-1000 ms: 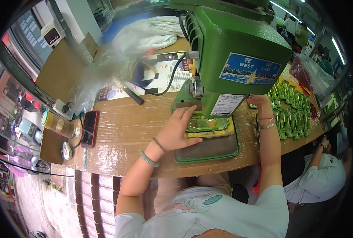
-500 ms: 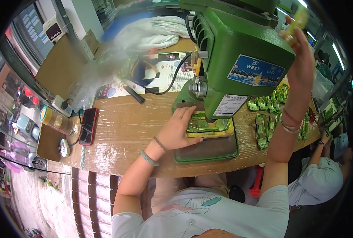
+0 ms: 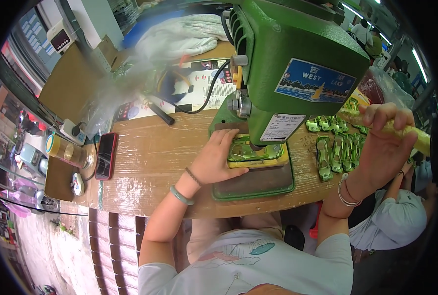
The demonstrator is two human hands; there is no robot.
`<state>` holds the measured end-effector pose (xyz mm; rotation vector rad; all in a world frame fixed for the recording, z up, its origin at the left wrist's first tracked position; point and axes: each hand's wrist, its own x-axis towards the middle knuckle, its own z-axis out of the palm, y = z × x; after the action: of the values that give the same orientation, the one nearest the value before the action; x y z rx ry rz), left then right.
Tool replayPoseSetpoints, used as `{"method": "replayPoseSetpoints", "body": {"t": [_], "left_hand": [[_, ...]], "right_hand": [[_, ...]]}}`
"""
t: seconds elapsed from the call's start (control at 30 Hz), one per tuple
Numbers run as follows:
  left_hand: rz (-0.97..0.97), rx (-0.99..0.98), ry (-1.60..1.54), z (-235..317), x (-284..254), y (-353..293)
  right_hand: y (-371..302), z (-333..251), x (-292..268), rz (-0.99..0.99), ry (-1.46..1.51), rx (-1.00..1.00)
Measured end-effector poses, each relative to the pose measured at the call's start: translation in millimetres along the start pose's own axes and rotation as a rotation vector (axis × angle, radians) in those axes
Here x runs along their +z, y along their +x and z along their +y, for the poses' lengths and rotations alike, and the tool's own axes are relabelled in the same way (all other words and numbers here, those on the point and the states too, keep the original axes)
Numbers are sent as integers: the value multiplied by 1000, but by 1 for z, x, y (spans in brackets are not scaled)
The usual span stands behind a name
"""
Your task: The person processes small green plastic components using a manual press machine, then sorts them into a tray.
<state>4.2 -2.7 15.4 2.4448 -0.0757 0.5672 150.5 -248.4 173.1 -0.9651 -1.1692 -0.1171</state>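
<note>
A green bench drill press (image 3: 302, 59) stands in front of me. On its base plate (image 3: 253, 189) sits a yellow fixture (image 3: 265, 163) holding a shiny green toy car shell (image 3: 251, 150), partly hidden under the machine's spindle. My left hand (image 3: 218, 158) is closed against the fixture's left side, fingers along its far-left corner and thumb along the near edge. Out to the right, my right hand (image 3: 389, 137) wraps round a yellow-covered lever handle (image 3: 418, 140), which slants down to the right; the lever's other end is hidden.
Rows of green car shells (image 3: 344, 152) lie right of the press. To the left are a phone (image 3: 106, 156), a lidded jar (image 3: 64, 151) and a cardboard box (image 3: 59, 179). A black-handled tool (image 3: 162, 113) and white cloth (image 3: 184, 37) lie behind. Another person (image 3: 391, 219) works at right.
My right hand has come down and outward with the lever handle, from high beside the machine's head to above the car shells. My left hand stays at the fixture.
</note>
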Motion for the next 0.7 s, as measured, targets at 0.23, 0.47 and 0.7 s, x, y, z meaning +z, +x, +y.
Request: {"method": "replayPoseSetpoints", "body": {"t": [0.23,0.47,0.7], "left_hand": [[-7,-12,-5,2,-2,2],[-45,14,-24,0,-8,2],[-66,-16,-46,1,-7,1]], "right_hand": [[-60,23,29,293,-130,-253],[-58,28,37,357,-154,-310],[10,19,22,145,157,-78]]}}
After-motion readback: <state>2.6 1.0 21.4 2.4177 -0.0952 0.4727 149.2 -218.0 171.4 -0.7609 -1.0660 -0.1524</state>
